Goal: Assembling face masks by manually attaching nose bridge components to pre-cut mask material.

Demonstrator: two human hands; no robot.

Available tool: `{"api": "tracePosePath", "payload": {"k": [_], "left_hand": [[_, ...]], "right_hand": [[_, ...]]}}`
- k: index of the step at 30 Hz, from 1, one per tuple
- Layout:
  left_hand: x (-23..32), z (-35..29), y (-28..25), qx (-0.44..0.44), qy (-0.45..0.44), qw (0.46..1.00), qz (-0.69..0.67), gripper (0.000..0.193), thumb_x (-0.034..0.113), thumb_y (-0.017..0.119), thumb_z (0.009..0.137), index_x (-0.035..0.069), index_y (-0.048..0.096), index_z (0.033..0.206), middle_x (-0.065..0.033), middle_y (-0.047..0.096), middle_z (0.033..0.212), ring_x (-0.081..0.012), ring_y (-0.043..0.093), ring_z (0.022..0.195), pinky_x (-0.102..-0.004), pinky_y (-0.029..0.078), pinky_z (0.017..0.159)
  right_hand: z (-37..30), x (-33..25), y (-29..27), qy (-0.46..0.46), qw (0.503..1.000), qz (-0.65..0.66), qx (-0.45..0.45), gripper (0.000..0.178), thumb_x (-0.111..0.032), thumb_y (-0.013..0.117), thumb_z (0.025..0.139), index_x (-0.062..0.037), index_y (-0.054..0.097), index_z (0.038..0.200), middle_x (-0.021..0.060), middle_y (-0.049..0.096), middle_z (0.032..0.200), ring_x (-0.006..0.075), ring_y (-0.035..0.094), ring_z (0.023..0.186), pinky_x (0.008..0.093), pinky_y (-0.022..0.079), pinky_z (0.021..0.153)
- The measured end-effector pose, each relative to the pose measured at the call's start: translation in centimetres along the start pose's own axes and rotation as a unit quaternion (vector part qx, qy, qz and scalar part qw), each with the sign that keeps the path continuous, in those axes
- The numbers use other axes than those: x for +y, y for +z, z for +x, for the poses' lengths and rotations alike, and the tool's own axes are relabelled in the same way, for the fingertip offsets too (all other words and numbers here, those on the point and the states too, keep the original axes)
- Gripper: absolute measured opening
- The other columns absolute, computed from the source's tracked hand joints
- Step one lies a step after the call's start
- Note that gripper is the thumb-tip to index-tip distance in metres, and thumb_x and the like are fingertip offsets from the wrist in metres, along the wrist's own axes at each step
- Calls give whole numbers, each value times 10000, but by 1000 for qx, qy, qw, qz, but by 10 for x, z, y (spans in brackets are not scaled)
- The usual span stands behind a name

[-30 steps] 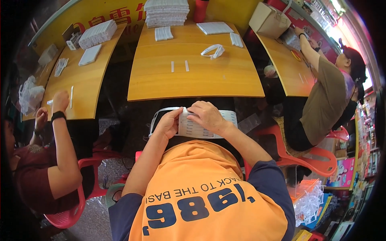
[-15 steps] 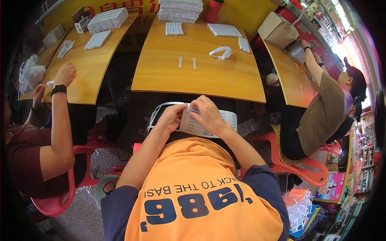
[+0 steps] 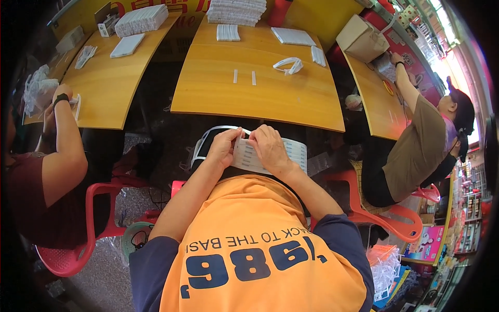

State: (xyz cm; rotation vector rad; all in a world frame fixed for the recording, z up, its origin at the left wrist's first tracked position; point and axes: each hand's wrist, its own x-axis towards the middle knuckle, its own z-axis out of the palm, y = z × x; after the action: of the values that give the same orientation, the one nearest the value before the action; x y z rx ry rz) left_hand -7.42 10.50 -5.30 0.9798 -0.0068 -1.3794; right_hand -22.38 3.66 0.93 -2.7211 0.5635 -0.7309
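Observation:
On my lap lies a white sheet with rows of small blue print [image 3: 294, 155], apparently a sheet of labels. Its left edge is pinched by my left hand [image 3: 223, 147], thumb and fingers closed. My right hand [image 3: 270, 150] rests over the sheet's middle, its fingers bent together close to the left fingertips. Whatever the right fingertips hold is hidden. A white strap [image 3: 200, 146] curves out behind my left hand, partly covered by it.
The wooden table [image 3: 208, 99] ahead carries narrow white strips [image 3: 253, 78], a looped white band [image 3: 292, 66] and white stacks [image 3: 235, 11]. Co-workers sit at side tables: one left [image 3: 62, 161], one right [image 3: 416, 140]. A red chair [image 3: 358, 200] stands at my right.
My right fingers have curled in more over the sheet, while my left hand keeps its pinch. The left co-worker's raised hand has come down toward the white bag.

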Motion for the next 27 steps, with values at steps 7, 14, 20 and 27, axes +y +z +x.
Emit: {"api": "tracePosePath", "payload": {"k": [7,14,20,27], "left_hand": [[6,-8,6,-41,39,997,61,165,230,658,970,74,684,923,-6,653,801,-100,586,700,-249,466,624],[8,-8,5,-47,114,983,133,190,236,663,967,48,686,949,-12,668,827,-88,591,694,-242,476,629],[14,-15,8,-99,-26,993,65,212,274,612,996,77,686,974,-15,682,859,-114,627,765,-276,511,698],[9,-11,5,-87,-14,995,43,200,252,632,982,59,680,958,-34,682,889,-131,622,782,-284,508,689]], "right_hand": [[0,17,4,-41,996,79,22,237,-133,729,850,-28,596,1015,121,590,990,320,584,912,405,478,794],[8,1,-21,-24,998,41,30,313,-212,768,832,-26,661,1060,118,586,1047,305,578,979,395,482,861],[8,3,-17,1,1000,26,-8,295,-243,803,790,-51,681,978,115,548,1044,304,551,1002,403,452,873],[4,5,-10,19,999,0,-48,271,-275,814,786,-69,700,920,94,566,964,272,550,946,395,432,815]]}}
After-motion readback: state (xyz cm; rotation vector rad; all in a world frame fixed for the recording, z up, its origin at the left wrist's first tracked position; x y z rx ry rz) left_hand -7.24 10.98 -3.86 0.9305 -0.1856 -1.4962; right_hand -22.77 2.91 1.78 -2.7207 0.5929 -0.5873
